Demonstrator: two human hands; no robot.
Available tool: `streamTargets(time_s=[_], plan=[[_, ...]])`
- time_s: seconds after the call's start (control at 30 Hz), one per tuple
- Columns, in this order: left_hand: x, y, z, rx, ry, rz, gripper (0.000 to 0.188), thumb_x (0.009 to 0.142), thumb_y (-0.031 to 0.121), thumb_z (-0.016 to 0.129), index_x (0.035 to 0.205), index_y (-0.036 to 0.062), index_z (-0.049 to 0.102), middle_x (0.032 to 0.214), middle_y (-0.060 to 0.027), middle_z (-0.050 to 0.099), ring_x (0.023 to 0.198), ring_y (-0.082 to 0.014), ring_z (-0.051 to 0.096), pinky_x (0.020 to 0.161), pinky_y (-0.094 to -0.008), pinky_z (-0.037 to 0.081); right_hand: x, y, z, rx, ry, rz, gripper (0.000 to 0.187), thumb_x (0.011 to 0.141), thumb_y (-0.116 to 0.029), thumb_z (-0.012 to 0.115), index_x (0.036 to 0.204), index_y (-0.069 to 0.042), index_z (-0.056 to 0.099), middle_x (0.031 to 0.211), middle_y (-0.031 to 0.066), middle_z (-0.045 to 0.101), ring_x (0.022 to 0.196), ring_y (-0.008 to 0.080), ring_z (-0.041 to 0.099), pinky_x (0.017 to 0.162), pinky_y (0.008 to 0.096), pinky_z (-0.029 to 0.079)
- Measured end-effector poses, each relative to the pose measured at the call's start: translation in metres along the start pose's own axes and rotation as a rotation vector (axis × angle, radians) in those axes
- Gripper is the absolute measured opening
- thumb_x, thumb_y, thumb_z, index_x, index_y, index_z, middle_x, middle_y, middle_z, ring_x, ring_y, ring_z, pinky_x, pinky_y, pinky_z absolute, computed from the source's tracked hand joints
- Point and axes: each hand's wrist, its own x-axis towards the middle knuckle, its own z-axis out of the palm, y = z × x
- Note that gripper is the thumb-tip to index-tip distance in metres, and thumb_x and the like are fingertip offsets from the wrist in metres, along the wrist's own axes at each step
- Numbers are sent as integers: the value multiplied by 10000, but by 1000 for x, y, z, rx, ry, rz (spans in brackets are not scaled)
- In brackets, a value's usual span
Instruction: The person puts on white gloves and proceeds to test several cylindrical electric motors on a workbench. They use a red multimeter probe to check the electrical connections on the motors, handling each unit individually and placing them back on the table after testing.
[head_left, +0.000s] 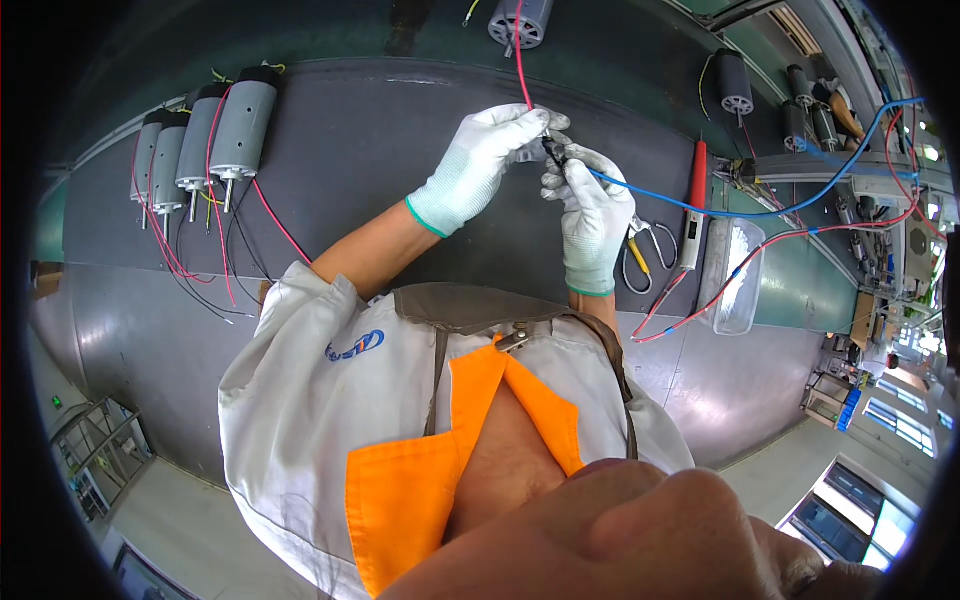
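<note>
My left hand (475, 160), in a white glove with a green cuff, pinches the red wire (520, 65) near its end. That wire runs up to a grey cylindrical motor (530, 28) at the far side of the bench. Just to the right, my right hand (597, 215), gloved the same way, closes on a small black clip-like end (553, 150) of the blue cable (690, 207). The two hands almost touch, and the wire's tip at the black piece is hidden by the fingers.
Several grey motors (245, 125) with loose red and black wires stand at the left. To the right lie scissors (637, 252), a red-handled tool (698, 185) and a clear plastic tray (738, 275). Another motor (735, 85) stands far right. The blue cable arches to the right.
</note>
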Motion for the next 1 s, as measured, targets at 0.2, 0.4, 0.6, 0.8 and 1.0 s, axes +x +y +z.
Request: streamTargets(time_s=[0.2,0.4,0.6,0.8,1.0], plan=[[5,-22,-21,-202,-60,-37,339,1062,230,536,1225,-46,646,1132,-161,706,1024,-232,684,937,-375,529,10,-6,-17,-153,-151,121,281,953,-41,678,1211,68,660,1123,145,718,892,172,711,801,301,585],[7,-4,-39,-211,-1,-16,326,1056,226,543,1183,-58,642,1120,-167,692,1062,-289,681,989,-432,533,22,-51,-170,-1752,399,-261,500,852,-238,763,1296,-52,629,1064,176,708,975,366,676,868,465,523],[1,7,-29,-321,18,-61,318,1055,205,543,1198,-66,630,1107,-193,691,1047,-295,683,994,-439,533,30,-31,-215,-1270,527,-19,389,943,-248,691,1252,-10,699,1005,178,749,901,275,711,816,372,534],[-2,7,-42,-360,-1,-30,314,1051,180,543,1229,-67,618,1171,-183,682,1085,-308,681,1011,-445,526,62,-23,-108,-577,-25,8,379,907,-65,736,1266,46,687,1092,73,719,914,88,633,800,214,512],[-9,12,-43,-366,36,-9,308,1044,178,554,1222,-63,626,1176,-175,683,1072,-301,683,1015,-447,522,96,9,-90,-579,-237,137,360,899,-15,696,1254,41,693,1147,130,739,982,168,697,908,280,539]])
